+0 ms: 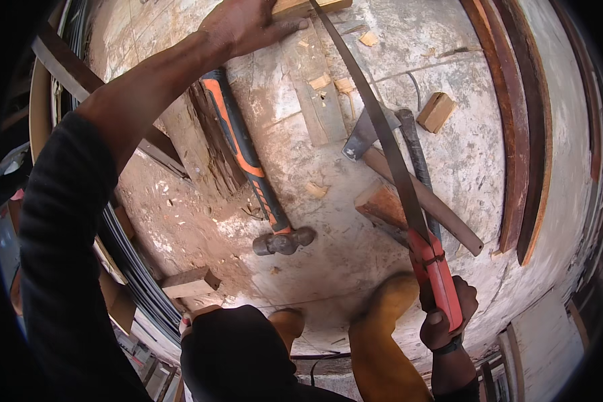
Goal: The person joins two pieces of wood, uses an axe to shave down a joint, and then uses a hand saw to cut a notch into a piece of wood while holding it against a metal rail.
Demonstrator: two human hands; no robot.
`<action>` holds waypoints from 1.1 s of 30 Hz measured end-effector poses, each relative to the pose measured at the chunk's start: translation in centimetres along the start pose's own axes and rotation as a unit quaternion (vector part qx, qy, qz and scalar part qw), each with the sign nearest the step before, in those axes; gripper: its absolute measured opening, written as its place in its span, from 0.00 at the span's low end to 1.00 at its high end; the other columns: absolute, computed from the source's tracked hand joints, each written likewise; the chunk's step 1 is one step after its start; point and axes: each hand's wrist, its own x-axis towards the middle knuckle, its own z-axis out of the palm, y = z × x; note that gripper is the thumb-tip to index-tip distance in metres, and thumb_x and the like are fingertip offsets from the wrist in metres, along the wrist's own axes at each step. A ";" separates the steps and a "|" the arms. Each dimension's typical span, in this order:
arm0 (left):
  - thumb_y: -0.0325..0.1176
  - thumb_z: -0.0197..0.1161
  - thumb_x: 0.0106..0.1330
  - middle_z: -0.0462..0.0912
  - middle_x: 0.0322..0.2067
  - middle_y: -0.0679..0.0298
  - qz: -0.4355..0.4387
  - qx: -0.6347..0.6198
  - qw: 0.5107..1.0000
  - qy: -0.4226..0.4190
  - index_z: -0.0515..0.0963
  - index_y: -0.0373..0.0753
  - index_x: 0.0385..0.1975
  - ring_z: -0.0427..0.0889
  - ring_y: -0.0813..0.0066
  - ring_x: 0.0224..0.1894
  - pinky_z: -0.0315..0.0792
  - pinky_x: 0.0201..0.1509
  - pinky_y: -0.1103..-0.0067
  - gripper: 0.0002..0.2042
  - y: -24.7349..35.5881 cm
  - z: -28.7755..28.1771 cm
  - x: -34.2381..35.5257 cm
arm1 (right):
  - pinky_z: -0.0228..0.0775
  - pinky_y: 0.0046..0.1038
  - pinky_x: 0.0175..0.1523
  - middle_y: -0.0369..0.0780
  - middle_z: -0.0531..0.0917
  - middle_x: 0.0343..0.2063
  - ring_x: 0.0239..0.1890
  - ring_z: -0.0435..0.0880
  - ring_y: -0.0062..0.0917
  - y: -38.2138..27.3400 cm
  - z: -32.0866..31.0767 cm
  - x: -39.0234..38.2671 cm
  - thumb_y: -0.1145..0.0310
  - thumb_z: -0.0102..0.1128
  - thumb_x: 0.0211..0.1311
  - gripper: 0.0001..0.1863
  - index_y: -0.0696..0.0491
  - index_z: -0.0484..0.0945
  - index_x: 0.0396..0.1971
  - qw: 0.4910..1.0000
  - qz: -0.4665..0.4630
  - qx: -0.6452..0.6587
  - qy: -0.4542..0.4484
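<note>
My left hand (pixel 244 27) is at the top edge, its thumb stretched along the near side of a piece of pale wood (pixel 338 5). It grips or presses the wood's left end; most of its fingers are hidden. A hand saw (pixel 382 127) with a red handle runs diagonally across the view. My right hand (pixel 452 309) is closed around that handle at the lower right. The far end of the blade reaches the wood near my left thumb. Under the blade lie a hatchet (pixel 363 134) with a wooden handle and a black-handled tool (pixel 415 144).
A hammer (pixel 285 241) with an orange and black handle lies on the dusty floor beside a rough plank (pixel 204 134). Wood blocks (pixel 437 112) and chips (pixel 318 191) are scattered about. Long boards (pixel 509 120) line the right; dark rods (pixel 130 258) lie left. My legs (pixel 382 342) are close below.
</note>
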 end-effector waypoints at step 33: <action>0.57 0.64 0.63 0.83 0.40 0.39 -0.018 0.000 1.000 -0.023 0.70 0.31 0.55 0.82 0.40 0.46 0.76 0.50 0.56 0.34 -1.7 0.7 0.3 | 0.62 0.31 0.22 0.40 0.76 0.20 0.16 0.75 0.33 -1.1 5.8 10.5 0.58 0.66 0.58 0.16 0.58 0.79 0.33 0.995 -0.075 0.046 0.056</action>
